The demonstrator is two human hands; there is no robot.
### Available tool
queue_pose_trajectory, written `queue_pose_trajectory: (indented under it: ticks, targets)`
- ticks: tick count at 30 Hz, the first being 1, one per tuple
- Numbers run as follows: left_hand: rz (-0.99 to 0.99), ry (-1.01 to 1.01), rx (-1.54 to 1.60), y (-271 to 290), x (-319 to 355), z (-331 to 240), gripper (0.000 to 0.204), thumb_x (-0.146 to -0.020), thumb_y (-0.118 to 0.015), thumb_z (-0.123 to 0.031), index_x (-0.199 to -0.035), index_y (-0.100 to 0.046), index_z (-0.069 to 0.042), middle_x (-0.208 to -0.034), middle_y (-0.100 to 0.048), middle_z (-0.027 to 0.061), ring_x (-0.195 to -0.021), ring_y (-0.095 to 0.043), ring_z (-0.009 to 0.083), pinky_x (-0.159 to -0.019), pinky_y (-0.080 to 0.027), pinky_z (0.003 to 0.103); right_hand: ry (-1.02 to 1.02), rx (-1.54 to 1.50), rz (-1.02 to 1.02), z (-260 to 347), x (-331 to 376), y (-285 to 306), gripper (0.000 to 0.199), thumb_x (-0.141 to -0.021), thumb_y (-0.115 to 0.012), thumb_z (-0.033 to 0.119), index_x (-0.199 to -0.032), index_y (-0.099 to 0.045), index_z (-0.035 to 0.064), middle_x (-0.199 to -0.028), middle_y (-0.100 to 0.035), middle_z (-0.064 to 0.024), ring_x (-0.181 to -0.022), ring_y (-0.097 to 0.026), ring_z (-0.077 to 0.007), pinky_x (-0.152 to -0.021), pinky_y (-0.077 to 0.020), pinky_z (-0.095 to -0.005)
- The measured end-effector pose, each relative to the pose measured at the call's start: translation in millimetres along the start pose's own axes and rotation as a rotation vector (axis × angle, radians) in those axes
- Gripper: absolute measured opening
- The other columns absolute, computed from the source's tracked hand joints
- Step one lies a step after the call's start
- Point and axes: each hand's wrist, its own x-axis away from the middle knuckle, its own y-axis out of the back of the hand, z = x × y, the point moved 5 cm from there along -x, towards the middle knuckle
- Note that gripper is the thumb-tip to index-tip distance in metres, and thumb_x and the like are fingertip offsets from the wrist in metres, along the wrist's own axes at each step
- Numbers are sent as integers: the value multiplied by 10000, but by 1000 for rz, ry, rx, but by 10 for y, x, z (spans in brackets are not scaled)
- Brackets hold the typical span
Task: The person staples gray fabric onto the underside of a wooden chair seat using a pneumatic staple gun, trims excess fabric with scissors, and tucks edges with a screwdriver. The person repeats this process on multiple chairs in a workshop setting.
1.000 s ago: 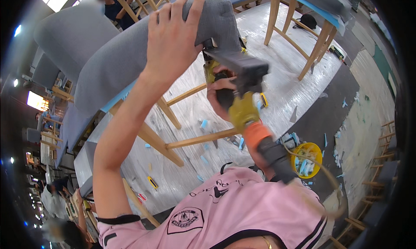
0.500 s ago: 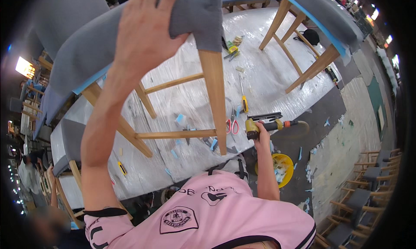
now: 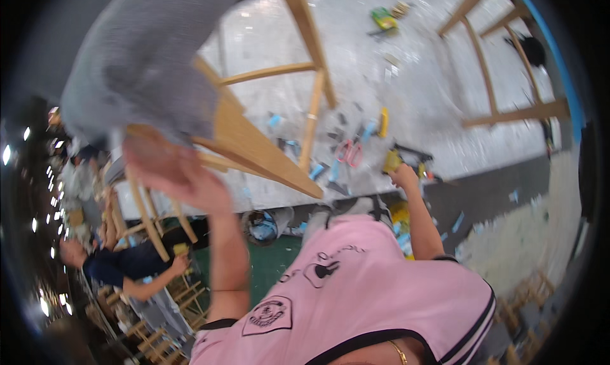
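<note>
Grey chair [image 3: 152,53] (partly out of view), blurry left hand [image 3: 175,171].

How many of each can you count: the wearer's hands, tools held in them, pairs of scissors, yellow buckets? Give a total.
Wearer's hands: 2 (left hand, right hand)
Held tool: 1
Scissors: 1 pair
Yellow bucket: 1
Total: 5
</note>
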Motion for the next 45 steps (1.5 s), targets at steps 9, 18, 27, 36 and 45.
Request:
queue_pose_trajectory:
  ticks: [9, 18, 27, 36, 45]
  targets:
    - [273, 566, 491, -543, 494, -218, 671, -999, -641, -245, -1518, -292, -1, -1415, -496, 120, -1289, -474, 171, -1099, -368, 339, 202, -159, -146, 1344, -964, -800, 481, -825, -772, 487, -955, -720, 27, -884, -741, -186, -782, -735, -322, -703, -572, -437]
    - [30, 470, 842, -594, -65, -388, 277, -1086, -552, -249, -1288, -481, -74, -1253, -610, 50, -1189, -570, 135, -1028, -437, 339, 285, -831, -26, 1241, -888, -485, 481, -861, -793, 191, -1264, -599, 14, -892, -689, -111, -692, -694, -179, -592, -550, -327]
    - [-152, 413, 793, -691, 15, -401, 333, -1017, -708, -283, -1159, -586, -7, -1158, -648, 72, -1054, -578, 91, -940, -446, 254, 831, -514, 128, 2303, 1704, 2284, 453, -971, -743, 300, -1343, -624, 70, -642, -492, 47, -518, -502, -50, -474, -435, -234]
    - [-57, 538, 859, -687, -58, -390, 355, -985, -742, -275, -1111, -623, 35, -1360, -631, 238, -1000, -651, 108, -866, -519, 249, 1294, 197, 1, 3718, 3488, 3081, 804, -887, -593, 770, -1254, -624, 54, -693, -477, 1, -640, -464, -127, -624, -378, -325]
    - [52, 518, 738, -658, -66, -287, 433, -986, -727, -341, -766, -657, 26, -1355, -641, 250, -714, -527, 40, -644, -433, 221, 1149, 431, 8, 3893, 3798, 3027, 873, -926, -504, 800, -1276, -634, 11, -778, -593, -26, -671, -574, -138, -628, -462, -312]
